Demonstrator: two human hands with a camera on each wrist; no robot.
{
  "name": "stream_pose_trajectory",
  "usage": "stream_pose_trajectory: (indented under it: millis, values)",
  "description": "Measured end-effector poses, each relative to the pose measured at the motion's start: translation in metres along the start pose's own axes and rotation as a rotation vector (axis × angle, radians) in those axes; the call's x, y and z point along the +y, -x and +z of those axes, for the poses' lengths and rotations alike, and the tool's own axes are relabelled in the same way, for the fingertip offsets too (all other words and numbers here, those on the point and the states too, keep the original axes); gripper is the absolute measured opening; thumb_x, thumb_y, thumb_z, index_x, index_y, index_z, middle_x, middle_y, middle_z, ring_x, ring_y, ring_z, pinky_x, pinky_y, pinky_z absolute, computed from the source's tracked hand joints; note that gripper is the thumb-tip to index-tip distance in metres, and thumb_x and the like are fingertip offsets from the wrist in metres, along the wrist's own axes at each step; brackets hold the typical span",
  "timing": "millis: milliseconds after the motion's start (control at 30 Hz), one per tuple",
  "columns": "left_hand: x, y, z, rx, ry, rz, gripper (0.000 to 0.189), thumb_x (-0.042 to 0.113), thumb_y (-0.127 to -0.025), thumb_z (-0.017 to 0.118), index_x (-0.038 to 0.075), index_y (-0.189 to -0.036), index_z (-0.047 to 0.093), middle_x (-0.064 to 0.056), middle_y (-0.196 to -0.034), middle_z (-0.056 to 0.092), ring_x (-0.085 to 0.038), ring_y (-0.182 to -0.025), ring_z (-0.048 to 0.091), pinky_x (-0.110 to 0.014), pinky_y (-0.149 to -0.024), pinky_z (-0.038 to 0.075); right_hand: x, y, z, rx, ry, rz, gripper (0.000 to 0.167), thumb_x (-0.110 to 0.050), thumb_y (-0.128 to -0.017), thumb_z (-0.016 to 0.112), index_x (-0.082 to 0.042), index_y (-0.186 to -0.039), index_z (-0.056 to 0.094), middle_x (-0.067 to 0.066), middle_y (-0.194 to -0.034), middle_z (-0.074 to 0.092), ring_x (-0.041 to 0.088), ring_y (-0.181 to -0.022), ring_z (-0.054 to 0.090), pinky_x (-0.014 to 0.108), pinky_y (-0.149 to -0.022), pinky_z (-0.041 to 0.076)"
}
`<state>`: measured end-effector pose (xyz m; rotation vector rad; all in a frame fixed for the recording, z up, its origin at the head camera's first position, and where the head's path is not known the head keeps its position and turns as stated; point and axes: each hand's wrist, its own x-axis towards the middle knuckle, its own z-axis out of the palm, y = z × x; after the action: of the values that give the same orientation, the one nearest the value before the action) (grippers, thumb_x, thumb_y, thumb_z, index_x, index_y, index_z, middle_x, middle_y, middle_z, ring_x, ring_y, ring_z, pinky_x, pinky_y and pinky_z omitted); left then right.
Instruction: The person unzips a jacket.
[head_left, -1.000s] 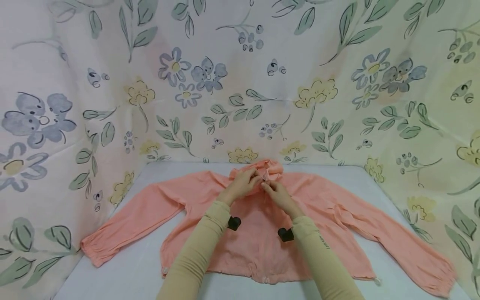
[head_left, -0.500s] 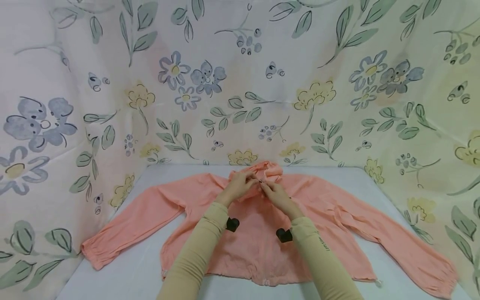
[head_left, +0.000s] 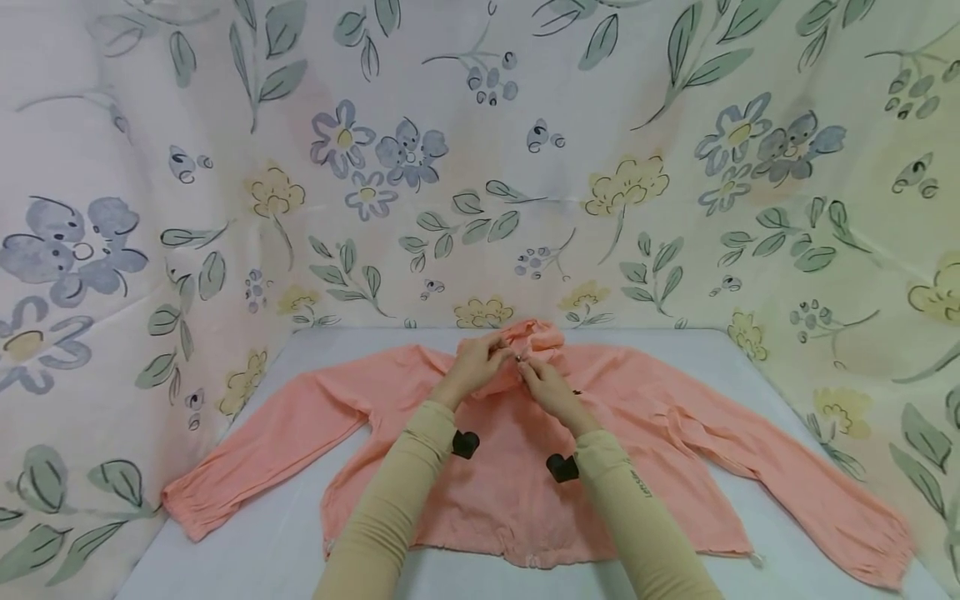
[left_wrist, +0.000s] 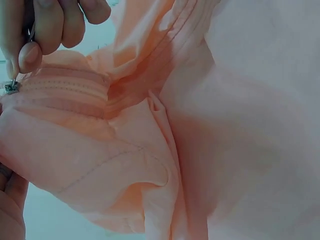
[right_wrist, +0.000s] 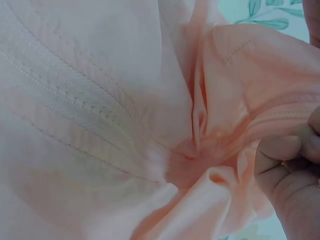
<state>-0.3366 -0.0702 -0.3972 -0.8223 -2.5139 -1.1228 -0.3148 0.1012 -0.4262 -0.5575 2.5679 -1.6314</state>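
A pink zip-up jacket lies spread flat, its collar standing up in folds at the far end. My left hand holds the left side of the collar; in the left wrist view its fingers are mostly behind the cloth. Beside it, my right hand pinches the small metal zipper pull between thumb and finger. The slider sits on the zip tape near the collar, where the zip teeth run through the bunched cloth. Lower down the front, the zip lies along the jacket body.
Both sleeves stretch outward, the left sleeve and the right sleeve, across a white table. Cord ends show at the hem corners. A floral curtain hangs behind and at both sides. Black wrist cameras hang under the forearms.
My right hand and the zipper pull have shifted slightly left and away from me along the collar. My left hand has stayed nearly in place. The jacket body has not moved.
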Motion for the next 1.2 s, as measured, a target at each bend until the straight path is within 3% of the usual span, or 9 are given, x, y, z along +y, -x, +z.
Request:
stream_pose_trajectory:
  millis: [167, 400, 500, 767, 1000, 1200]
  values:
    - [0.001, -0.001, 0.000, 0.030, -0.006, 0.026, 0.008, 0.014, -0.092, 0.059, 0.012, -0.086, 0.062, 0.003, -0.071, 0.058, -0.010, -0.058, 0.048, -0.024, -0.055, 0.041, 0.000, -0.001, 0.002, 0.016, 0.010, 0.003, 0.038, -0.028, -0.102, 0.036, 0.006, -0.090, 0.050, 0.004, -0.060, 0.040, 0.017, -0.049, 0.034, 0.029, -0.051, 0.033]
    - [0.005, -0.003, -0.007, 0.115, 0.060, -0.015, 0.010, 0.014, -0.094, 0.055, 0.008, -0.090, 0.062, 0.000, -0.065, 0.054, -0.012, -0.049, 0.045, -0.025, -0.048, 0.038, 0.006, 0.002, 0.007, 0.027, 0.039, 0.035, 0.036, -0.028, -0.101, 0.038, 0.001, -0.084, 0.049, 0.004, -0.063, 0.041, 0.016, -0.051, 0.037, 0.029, -0.052, 0.035]
    - [0.006, -0.004, -0.010, 0.115, 0.071, -0.022, 0.010, 0.015, -0.094, 0.055, 0.008, -0.091, 0.062, 0.000, -0.065, 0.053, -0.013, -0.047, 0.044, -0.026, -0.046, 0.038, 0.009, 0.004, 0.010, 0.037, 0.023, 0.047, 0.033, -0.028, -0.101, 0.038, -0.003, -0.084, 0.050, 0.005, -0.062, 0.041, 0.017, -0.050, 0.038, 0.029, -0.051, 0.035]
    - [0.005, -0.007, -0.013, 0.122, 0.069, -0.052, 0.009, 0.016, -0.094, 0.057, 0.010, -0.091, 0.063, 0.001, -0.065, 0.053, -0.013, -0.050, 0.043, -0.025, -0.050, 0.037, 0.011, 0.003, 0.010, 0.080, 0.035, 0.011, 0.034, -0.024, -0.101, 0.040, 0.005, -0.089, 0.052, 0.002, -0.061, 0.040, 0.015, -0.051, 0.039, 0.029, -0.051, 0.036]
    - [0.007, -0.010, -0.018, 0.139, 0.072, -0.060, 0.011, 0.016, -0.094, 0.056, 0.009, -0.090, 0.064, -0.001, -0.063, 0.052, -0.014, -0.051, 0.042, -0.026, -0.050, 0.036, 0.009, 0.004, 0.010, 0.088, 0.039, 0.011, 0.031, -0.024, -0.101, 0.040, -0.001, -0.083, 0.050, 0.003, -0.061, 0.039, 0.016, -0.050, 0.037, 0.029, -0.051, 0.034]
    - [0.009, -0.010, -0.021, 0.190, 0.076, -0.077, 0.014, 0.018, -0.094, 0.056, 0.007, -0.092, 0.064, -0.001, -0.067, 0.053, -0.014, -0.054, 0.044, -0.026, -0.051, 0.038, 0.012, 0.003, 0.010, 0.076, 0.053, 0.014, 0.032, -0.023, -0.101, 0.040, 0.004, -0.088, 0.051, 0.003, -0.061, 0.039, 0.016, -0.051, 0.038, 0.029, -0.052, 0.034]
